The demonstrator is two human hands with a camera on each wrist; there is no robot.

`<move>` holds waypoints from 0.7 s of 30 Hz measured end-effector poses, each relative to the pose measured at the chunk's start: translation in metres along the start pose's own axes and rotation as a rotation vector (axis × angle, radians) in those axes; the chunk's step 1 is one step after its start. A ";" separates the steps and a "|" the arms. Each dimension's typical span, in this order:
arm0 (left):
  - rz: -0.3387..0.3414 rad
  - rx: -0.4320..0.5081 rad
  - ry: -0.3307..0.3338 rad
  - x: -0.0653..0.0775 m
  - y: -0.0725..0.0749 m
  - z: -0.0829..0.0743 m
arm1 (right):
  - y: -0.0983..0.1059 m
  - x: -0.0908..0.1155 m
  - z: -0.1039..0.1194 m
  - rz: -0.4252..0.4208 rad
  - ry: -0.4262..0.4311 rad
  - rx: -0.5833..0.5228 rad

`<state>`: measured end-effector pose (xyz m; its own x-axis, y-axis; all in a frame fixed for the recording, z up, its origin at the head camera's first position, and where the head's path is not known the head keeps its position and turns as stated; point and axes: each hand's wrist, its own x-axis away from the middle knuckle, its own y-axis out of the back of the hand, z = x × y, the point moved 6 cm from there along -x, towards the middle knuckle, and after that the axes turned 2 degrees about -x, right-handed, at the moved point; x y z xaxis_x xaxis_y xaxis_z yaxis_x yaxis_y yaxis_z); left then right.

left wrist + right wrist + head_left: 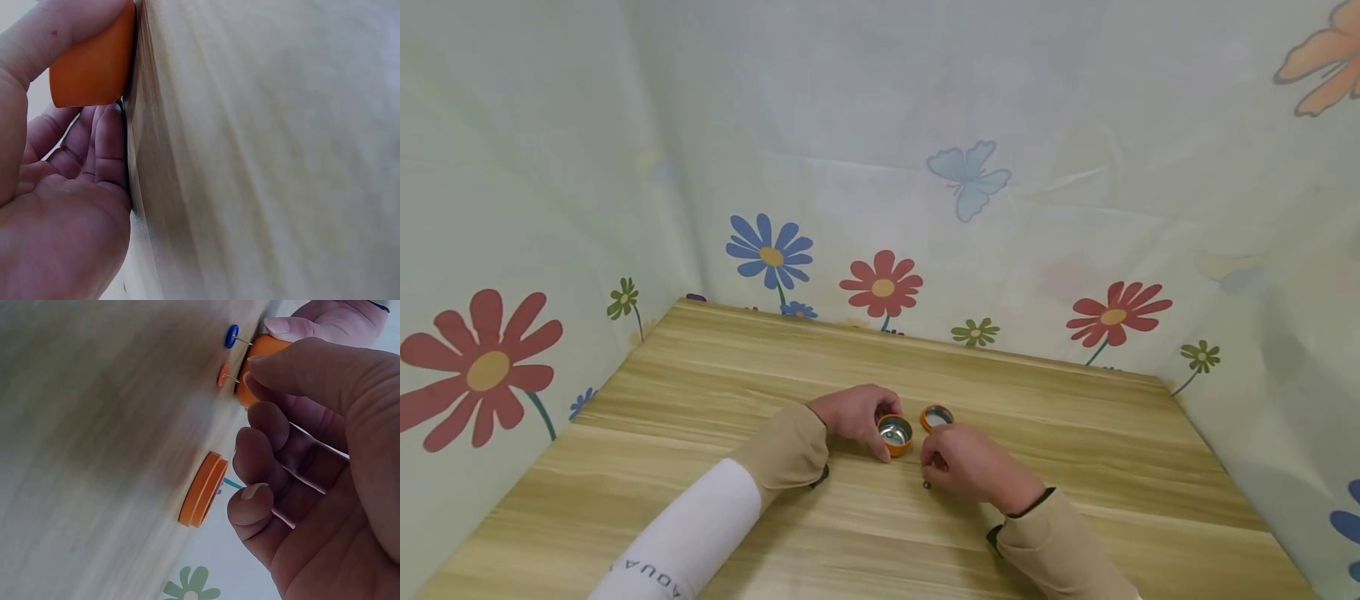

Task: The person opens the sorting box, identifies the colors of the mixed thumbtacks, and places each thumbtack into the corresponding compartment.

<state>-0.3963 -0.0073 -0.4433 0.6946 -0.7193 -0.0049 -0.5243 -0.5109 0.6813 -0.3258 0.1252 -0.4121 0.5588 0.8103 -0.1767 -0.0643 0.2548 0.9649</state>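
My left hand [855,413] holds a small round orange tin [896,451] upright on the table, thumb on the near side and fingers behind. Its inside is silvery, with small unclear details at the bottom. My right hand [970,463] is low over the table just right of the tin, fingers curled. In the right wrist view, a blue thumbtack [232,336] and an orange thumbtack [222,375] are close by its thumb and index fingertips, pins pointing away from the table. Whether those fingertips touch a pin is unclear. An orange lid [937,416] lies beyond the right hand.
A wood-grain table [737,358] carries everything. Behind it and at both sides hangs a pale cloth [850,100] printed with flowers and a butterfly. A small dark purple object [696,297] is at the table's far left corner.
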 end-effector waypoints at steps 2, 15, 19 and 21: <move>0.002 -0.001 0.005 0.000 0.000 0.000 | -0.001 0.001 0.000 -0.007 -0.001 0.002; 0.005 -0.011 0.025 -0.002 0.000 0.003 | -0.005 0.004 -0.004 -0.031 -0.024 0.135; 0.003 -0.007 0.026 -0.002 -0.001 0.003 | -0.007 0.004 -0.003 -0.032 -0.019 0.142; 0.002 -0.001 0.020 -0.002 -0.001 0.003 | -0.006 0.004 -0.003 -0.035 -0.017 0.143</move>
<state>-0.3992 -0.0067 -0.4462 0.7034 -0.7107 0.0111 -0.5251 -0.5091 0.6820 -0.3252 0.1283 -0.4194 0.5729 0.7926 -0.2085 0.0735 0.2036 0.9763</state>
